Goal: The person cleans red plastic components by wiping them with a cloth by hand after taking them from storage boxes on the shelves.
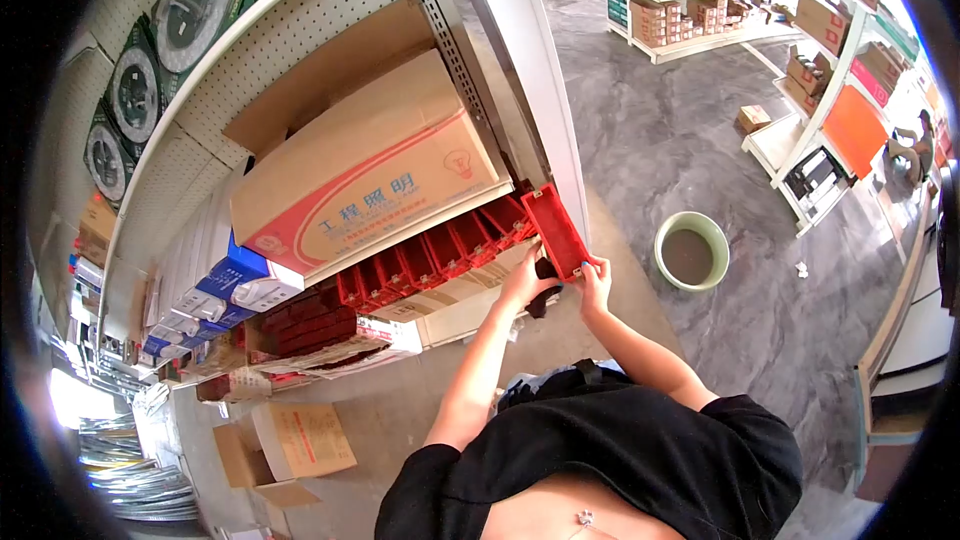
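Right hand | red box | long, narrow | pale-tabbed ends

Carton on shelf above row of containers; bucket on floor at right

The red box, long, narrow and open-faced (a small metallic tab shows at its end), tilts lengthwise, its lower end in the right hand. A dark, crumpled cloth bunches at the left hand.
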`<action>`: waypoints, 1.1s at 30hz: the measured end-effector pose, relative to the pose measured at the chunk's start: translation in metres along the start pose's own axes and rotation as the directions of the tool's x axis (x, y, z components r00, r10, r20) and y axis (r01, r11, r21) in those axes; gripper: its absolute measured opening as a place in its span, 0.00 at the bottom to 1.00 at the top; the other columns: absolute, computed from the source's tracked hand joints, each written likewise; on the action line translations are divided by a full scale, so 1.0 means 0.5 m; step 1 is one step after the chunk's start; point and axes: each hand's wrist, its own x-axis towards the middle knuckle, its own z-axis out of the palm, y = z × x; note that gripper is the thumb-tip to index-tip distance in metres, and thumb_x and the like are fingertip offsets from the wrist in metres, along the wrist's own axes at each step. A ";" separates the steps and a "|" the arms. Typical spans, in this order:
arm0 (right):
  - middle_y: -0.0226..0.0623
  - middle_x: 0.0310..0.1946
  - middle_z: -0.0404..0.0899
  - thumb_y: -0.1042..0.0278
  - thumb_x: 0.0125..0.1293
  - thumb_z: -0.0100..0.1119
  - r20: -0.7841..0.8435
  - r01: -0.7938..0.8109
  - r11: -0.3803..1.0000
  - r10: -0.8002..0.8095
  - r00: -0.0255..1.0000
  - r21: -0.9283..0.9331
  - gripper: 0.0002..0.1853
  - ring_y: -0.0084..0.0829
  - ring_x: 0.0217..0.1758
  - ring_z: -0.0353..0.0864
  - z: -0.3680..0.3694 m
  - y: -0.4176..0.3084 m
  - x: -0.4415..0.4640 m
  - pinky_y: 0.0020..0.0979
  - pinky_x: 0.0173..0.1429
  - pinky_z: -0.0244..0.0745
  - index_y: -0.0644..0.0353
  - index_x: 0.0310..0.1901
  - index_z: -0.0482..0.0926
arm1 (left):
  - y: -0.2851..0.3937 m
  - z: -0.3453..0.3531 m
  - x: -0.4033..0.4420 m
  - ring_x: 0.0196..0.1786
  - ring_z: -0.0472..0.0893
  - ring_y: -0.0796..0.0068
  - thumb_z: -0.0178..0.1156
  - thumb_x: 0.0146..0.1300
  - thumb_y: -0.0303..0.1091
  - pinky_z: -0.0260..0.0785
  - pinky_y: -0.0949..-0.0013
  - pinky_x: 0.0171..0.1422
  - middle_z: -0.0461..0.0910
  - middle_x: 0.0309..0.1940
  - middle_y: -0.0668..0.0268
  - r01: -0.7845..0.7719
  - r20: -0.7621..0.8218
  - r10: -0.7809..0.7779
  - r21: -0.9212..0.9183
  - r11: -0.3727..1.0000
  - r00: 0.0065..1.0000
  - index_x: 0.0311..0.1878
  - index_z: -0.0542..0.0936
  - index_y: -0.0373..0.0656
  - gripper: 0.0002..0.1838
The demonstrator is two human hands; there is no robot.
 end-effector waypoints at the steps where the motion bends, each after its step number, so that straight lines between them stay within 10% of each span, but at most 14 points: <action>1: 0.33 0.38 0.73 0.70 0.62 0.50 -0.005 0.021 1.000 -0.021 1.000 -0.008 0.07 0.27 0.37 0.76 -0.003 0.003 0.001 0.31 0.36 0.78 0.56 0.40 0.65 | 0.002 -0.007 0.009 0.40 0.80 0.57 0.71 0.41 0.38 0.71 0.62 0.44 0.79 0.37 0.52 0.014 0.044 -0.018 0.083 0.996 0.999 0.69 0.49 0.51 0.53; 9: 0.34 0.35 0.72 0.68 0.64 0.51 0.003 -0.036 0.998 0.036 0.999 -0.055 0.08 0.27 0.36 0.76 -0.010 -0.006 0.007 0.33 0.38 0.79 0.57 0.40 0.65 | 0.034 -0.044 0.057 0.41 0.79 0.52 0.68 0.41 0.37 0.71 0.56 0.47 0.78 0.40 0.51 0.213 0.108 -0.287 0.443 0.871 0.952 0.70 0.43 0.48 0.55; 11: 0.33 0.35 0.72 0.68 0.64 0.51 0.007 -0.034 0.997 0.034 0.999 -0.071 0.08 0.26 0.36 0.76 -0.011 -0.001 0.009 0.32 0.37 0.79 0.57 0.40 0.65 | -0.001 -0.037 0.045 0.27 0.77 0.58 0.66 0.46 0.40 0.70 0.60 0.32 0.77 0.25 0.55 0.128 0.048 -0.187 0.565 0.815 0.981 0.70 0.37 0.50 0.55; 26: 0.33 0.34 0.73 0.67 0.62 0.56 0.092 0.004 0.984 0.012 0.996 -0.177 0.10 0.23 0.37 0.75 0.040 0.011 0.008 0.30 0.39 0.80 0.59 0.42 0.69 | -0.026 -0.053 -0.001 0.22 0.79 0.59 0.65 0.48 0.42 0.70 0.62 0.23 0.78 0.20 0.56 0.050 -0.228 0.070 0.481 0.876 0.971 0.70 0.42 0.47 0.51; 30: 0.34 0.35 0.74 0.66 0.62 0.57 0.137 0.078 0.946 -0.036 0.990 -0.316 0.13 0.24 0.38 0.76 0.055 0.019 0.024 0.30 0.40 0.80 0.61 0.46 0.70 | 0.028 -0.086 0.011 0.30 0.80 0.53 0.62 0.51 0.45 0.73 0.57 0.31 0.80 0.29 0.53 0.449 -0.213 -0.403 0.258 0.856 0.890 0.68 0.49 0.51 0.44; 33: 0.33 0.37 0.74 0.67 0.63 0.55 0.173 0.067 0.961 -0.020 0.985 -0.267 0.15 0.24 0.40 0.76 0.068 0.024 0.034 0.29 0.41 0.80 0.60 0.50 0.70 | -0.016 -0.069 0.036 0.33 0.80 0.49 0.60 0.51 0.46 0.73 0.51 0.36 0.79 0.29 0.49 0.444 -0.268 -0.387 0.198 0.874 0.882 0.65 0.55 0.56 0.38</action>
